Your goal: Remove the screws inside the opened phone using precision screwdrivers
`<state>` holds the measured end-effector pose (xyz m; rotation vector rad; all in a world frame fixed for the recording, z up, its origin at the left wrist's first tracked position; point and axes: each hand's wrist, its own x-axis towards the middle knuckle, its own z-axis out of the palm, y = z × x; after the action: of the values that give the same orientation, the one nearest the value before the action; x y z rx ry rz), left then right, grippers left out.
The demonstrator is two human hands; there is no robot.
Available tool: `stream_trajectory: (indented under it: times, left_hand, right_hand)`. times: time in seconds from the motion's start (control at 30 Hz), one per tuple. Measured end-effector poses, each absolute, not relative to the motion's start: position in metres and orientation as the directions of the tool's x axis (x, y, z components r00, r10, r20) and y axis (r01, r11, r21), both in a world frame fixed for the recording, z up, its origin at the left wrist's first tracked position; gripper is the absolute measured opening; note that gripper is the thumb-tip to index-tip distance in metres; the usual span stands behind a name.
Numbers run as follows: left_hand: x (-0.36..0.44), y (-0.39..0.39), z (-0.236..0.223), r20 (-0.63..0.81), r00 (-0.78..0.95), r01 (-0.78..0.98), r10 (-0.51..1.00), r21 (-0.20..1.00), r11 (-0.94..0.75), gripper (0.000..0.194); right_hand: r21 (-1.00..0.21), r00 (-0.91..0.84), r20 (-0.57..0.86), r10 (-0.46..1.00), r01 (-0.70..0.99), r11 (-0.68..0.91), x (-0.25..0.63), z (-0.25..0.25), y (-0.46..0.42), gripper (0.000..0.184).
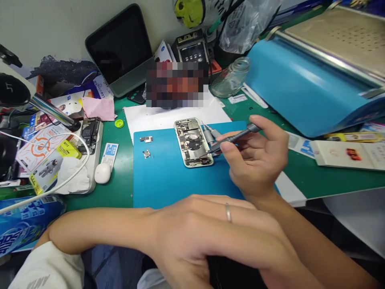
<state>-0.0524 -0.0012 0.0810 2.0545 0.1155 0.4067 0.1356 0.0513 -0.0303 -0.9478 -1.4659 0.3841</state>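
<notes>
Screwdriver in right hand, close fingertip grip; tip over phone.

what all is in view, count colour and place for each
bench: 1, green, beneath the mat
mat: 1, blue, centre
opened phone: 1, white-rimmed, on the mat
small parts: several, silver, mat's left
screwdriver: 1, grey, in right hand
slim tools: about two, grey, beside the phone
paper: count unclear, white, under the mat
screen device: 1, dark, back left
jar: 1, clear, behind the mat
plastic bag: 1, clear, back
machine: 1, blue and beige, back right
cap: 1, green, left of mat
rounded case: 1, white, left of mat
cable: 1, white, left
packaging: several, mixed colours, left
pixelated patch: 1, contents hidden, behind mat
left hand: 1, wearing silver ring, front
right hand: 1, right of phone
</notes>
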Motion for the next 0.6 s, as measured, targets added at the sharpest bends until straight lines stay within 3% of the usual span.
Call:
stream_trajectory:
  times: [0.1, 0.17, 0.33, 0.43, 0.47, 0.6]
  left_hand:
    - [-0.054, 0.01, 0.094, 0.234, 0.963, -0.15, 0.131, 0.874, -0.462, 0.043]
    - [-0.053, 0.013, 0.094, 0.196, 0.97, -0.113, 0.146, 0.889, -0.443, 0.036]
    - [-0.05, 0.007, 0.081, 0.22, 0.966, -0.168, 0.136, 0.934, -0.317, 0.057]
    - [-0.051, 0.002, 0.088, 0.159, 0.97, -0.124, 0.185, 0.975, -0.187, 0.07]
    - [-0.052, 0.0, 0.091, 0.09, 0.96, -0.049, 0.264, 0.986, -0.161, 0.075]
    - [-0.047, -0.003, 0.095, 0.138, 0.946, -0.095, 0.293, 0.983, -0.156, 0.077]
  right_hand:
    - [-0.727, 0.142, 0.672, 0.727, 0.314, 0.611, 0.135, -0.033, 0.051, 0.064]
    - [-0.724, 0.147, 0.676, 0.722, 0.32, 0.612, 0.135, -0.034, 0.051, 0.063]
    - [-0.721, 0.136, 0.678, 0.722, 0.319, 0.616, 0.135, -0.033, 0.05, 0.062]
    - [-0.73, 0.13, 0.669, 0.732, 0.302, 0.614, 0.135, -0.033, 0.051, 0.064]
    - [-0.733, 0.129, 0.666, 0.735, 0.292, 0.614, 0.136, -0.033, 0.052, 0.065]
    - [-0.738, 0.145, 0.666, 0.732, 0.269, 0.618, 0.137, -0.037, 0.054, 0.067]
